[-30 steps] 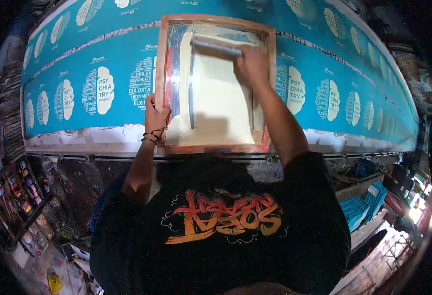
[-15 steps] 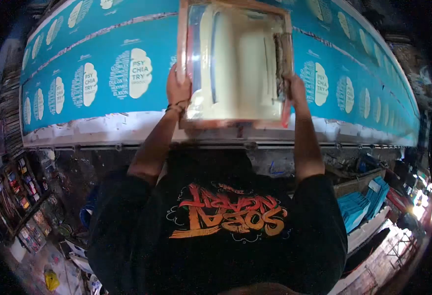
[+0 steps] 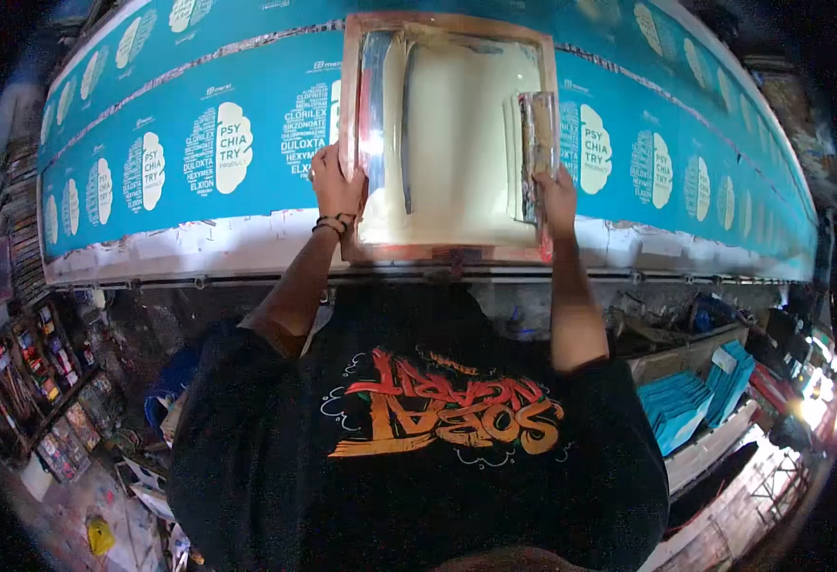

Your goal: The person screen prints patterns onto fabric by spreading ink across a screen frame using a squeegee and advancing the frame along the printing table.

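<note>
A wooden-edged printing screen (image 3: pixel 445 21) lies on the blue printed sheet (image 3: pixel 256 214), with pale ink spread across its mesh. My left hand (image 3: pixel 336 183) is closed round the screen's left side rail near the lower corner. An ink-stained squeegee (image 3: pixel 539 133) rests along the right inside of the screen, with streaks of ink beside it. Wrapped round the squeegee's near end is my right hand (image 3: pixel 558 202), close to the right rail. White "Psychiatry" prints (image 3: pixel 233 148) show on both sides of the screen; whatever is under it is hidden.
The long table's pale front edge (image 3: pixel 237 255) runs just before my body. Folded blue pieces (image 3: pixel 671 410) are stacked at the lower right. Shelves with small containers (image 3: pixel 37 367) stand at the lower left, and a yellow object (image 3: pixel 100 537) lies on the floor.
The screen, blurred by motion before, now looks sharp and sits lower in view. It has shifted right relative to the prints. My right hand and the squeegee have come slightly nearer and left.
</note>
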Demonstrator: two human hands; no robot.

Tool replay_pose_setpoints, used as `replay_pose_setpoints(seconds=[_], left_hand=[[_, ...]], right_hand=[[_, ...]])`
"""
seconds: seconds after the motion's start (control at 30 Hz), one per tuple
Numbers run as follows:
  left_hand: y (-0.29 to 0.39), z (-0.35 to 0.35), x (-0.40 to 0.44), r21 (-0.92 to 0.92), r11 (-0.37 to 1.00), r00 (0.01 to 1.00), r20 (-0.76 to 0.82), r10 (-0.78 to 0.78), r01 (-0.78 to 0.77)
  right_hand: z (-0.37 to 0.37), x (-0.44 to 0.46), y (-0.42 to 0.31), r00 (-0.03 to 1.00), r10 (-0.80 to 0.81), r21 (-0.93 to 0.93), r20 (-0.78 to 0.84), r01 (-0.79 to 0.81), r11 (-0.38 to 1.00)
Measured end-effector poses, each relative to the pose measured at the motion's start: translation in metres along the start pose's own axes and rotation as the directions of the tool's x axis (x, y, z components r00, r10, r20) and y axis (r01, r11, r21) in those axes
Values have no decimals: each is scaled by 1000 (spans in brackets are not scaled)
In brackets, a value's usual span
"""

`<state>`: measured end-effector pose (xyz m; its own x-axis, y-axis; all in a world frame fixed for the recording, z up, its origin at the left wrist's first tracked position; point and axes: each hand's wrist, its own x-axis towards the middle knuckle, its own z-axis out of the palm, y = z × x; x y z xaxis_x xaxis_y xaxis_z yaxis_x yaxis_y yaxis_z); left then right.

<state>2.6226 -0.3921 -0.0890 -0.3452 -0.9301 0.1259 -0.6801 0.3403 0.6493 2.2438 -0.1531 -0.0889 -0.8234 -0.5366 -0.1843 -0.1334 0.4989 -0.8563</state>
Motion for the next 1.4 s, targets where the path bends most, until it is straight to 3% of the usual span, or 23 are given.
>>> replay_pose_setpoints(seconds=[0.07, 0.13, 0.17, 0.23, 0.3, 0.37, 0.47, 0.57, 0.6, 0.63, 0.67, 0.7, 0.8, 0.87, 0.9, 0.97, 1.03, 1.1, 1.17, 1.27, 1.3, 1.33, 1.4], left_hand=[[3, 2, 12, -21, 1000, 998, -54, 21, -22], [27, 0, 64, 19, 988, 988, -32, 151, -151], [45, -5, 90, 61, 959, 961, 9, 275, -276], [88, -2, 167, -16, 868, 864, 87, 496, -497], [90, 38, 255, -25, 687, 657, 268, 704, -726], [199, -17, 295, 382, 835, 659, 752, -32, -396], [149, 38, 285, 299, 848, 725, 675, 135, -437], [67, 92, 218, 84, 894, 815, 457, 357, -440], [50, 88, 176, -144, 954, 839, 453, 300, -263], [48, 69, 132, -92, 951, 765, 573, 293, -295], [63, 44, 79, -2, 941, 733, 627, 265, -339], [78, 19, 36, 89, 915, 709, 663, 241, -394], [78, -9, -53, 70, 995, 691, 723, 3, -77], [41, 8, -100, -55, 901, 696, 615, 370, -430], [69, -7, -92, -18, 965, 742, 637, 211, -260], [71, -27, -67, -472, 846, 807, 383, 449, -247], [53, -15, -28, -407, 913, 973, 201, 117, -26], [27, -7, -5, 127, 974, 976, -90, 199, -186], [-11, 7, -3, 320, 947, 996, -81, 45, -16], [-31, 10, -1, 251, 968, 996, 78, -39, 18], [-31, 7, -1, 55, 998, 996, 87, -7, 2], [-31, 2, 1, -142, 990, 996, 85, 29, -16], [-5, -18, -2, -168, 980, 988, 134, -81, 103]], right_hand=[[12, -4, -2, 967, -252, -192, -47, 239, 952], [23, -4, -68, 769, -639, -547, -19, 527, 651], [28, 15, -103, 768, -640, -552, -16, 527, 646], [47, 68, -155, 853, -287, -520, 436, 499, 693], [71, 148, -176, 631, -537, -455, 560, 776, 437], [97, 215, -189, 654, -514, -513, 556, 756, 406], [126, 263, -142, 697, -507, -511, 508, 717, 474], [113, 137, -138, 733, -527, -707, 431, 637, 307], [101, 100, -127, 730, -514, -658, 450, 660, 361], [88, 65, -106, 692, -569, -594, 444, 703, 391], [75, 21, -101, 788, -355, -697, 504, 613, 371], [68, -7, -49, 691, -558, -622, 459, 699, 354], [33, -110, -23, 730, -523, -576, 440, 677, 459], [21, -131, -23, 751, -526, -549, 400, 655, 519], [16, -123, -42, 731, -513, -514, 451, 682, 520], [3, -110, -69, 701, -515, -478, 493, 713, 514], [-4, -103, -87, 692, -446, -447, 567, 714, 539], [-19, -117, -87, 658, -510, -417, 554, 749, 515], [-16, -126, -49, 655, -545, -409, 524, 754, 514], [7, -120, 19, 740, -503, -369, 445, 664, 650], [11, -110, 7, 767, -484, -350, 421, 630, 693], [17, -90, -7, 719, -523, -371, 458, 690, 622], [30, -41, -61, 688, -498, -518, 528, 725, 454]])
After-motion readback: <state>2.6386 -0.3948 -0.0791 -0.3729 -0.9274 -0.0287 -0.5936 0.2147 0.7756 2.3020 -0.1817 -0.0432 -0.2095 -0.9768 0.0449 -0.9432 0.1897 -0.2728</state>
